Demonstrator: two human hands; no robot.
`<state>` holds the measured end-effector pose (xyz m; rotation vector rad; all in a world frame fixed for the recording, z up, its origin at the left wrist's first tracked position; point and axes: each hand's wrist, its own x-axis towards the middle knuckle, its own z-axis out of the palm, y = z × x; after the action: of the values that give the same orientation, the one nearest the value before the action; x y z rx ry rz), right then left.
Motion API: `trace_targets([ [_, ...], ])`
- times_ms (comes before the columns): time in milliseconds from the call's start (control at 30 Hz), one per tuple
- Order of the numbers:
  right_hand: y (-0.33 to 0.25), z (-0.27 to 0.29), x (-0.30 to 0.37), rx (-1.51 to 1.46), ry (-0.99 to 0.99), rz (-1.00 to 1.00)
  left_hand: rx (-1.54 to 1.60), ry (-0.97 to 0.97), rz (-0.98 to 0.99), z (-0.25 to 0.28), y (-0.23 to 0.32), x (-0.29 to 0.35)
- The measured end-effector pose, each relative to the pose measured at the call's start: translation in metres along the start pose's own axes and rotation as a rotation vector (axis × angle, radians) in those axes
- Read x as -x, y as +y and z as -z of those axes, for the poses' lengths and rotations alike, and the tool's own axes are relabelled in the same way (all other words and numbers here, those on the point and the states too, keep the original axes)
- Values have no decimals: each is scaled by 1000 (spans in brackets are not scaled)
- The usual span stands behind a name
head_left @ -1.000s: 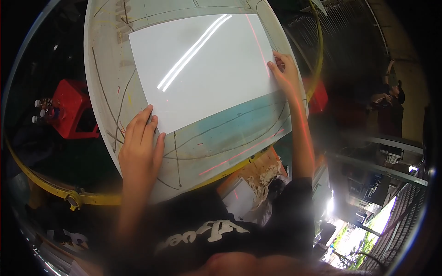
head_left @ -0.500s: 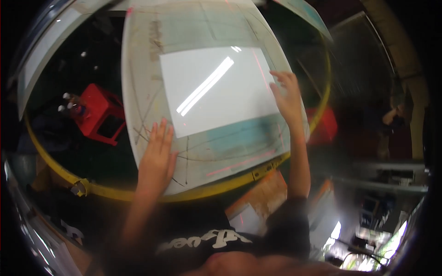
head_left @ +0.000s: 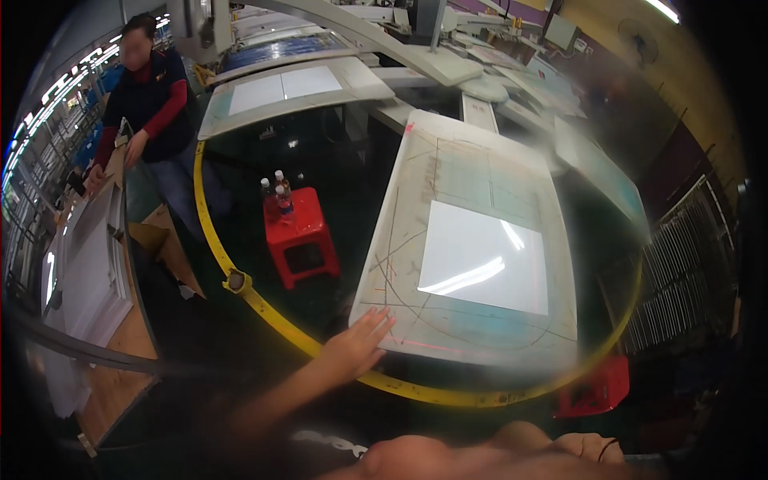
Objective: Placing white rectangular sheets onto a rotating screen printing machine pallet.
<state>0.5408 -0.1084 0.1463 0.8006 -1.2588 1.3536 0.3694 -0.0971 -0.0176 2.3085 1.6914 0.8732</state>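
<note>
Left hand (head_left: 358,346) has drawn back from the white sheet (head_left: 484,248), grip uncurled, empty; right hand's (head_left: 590,448) I cannot tell.

the sheet (head_left: 480,276) lies on the board (head_left: 472,164), right of the stool (head_left: 310,236) with bottles (head_left: 285,211) on it.
</note>
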Motion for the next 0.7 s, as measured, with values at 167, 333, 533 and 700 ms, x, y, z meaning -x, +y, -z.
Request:
trace_targets([
  [167,-55,-16,-36,208,53,-193,-4,61,-14,12,2,17],
  [333,-67,-39,-50,166,185,-181,-4,104,-37,23,8,26],
  [533,-69,-118,-50,-2670,624,1008,3,89,-68,28,12,37],
  [700,-57,-56,-36,93,-59,-36,14,118,-23,40,17,59],
])
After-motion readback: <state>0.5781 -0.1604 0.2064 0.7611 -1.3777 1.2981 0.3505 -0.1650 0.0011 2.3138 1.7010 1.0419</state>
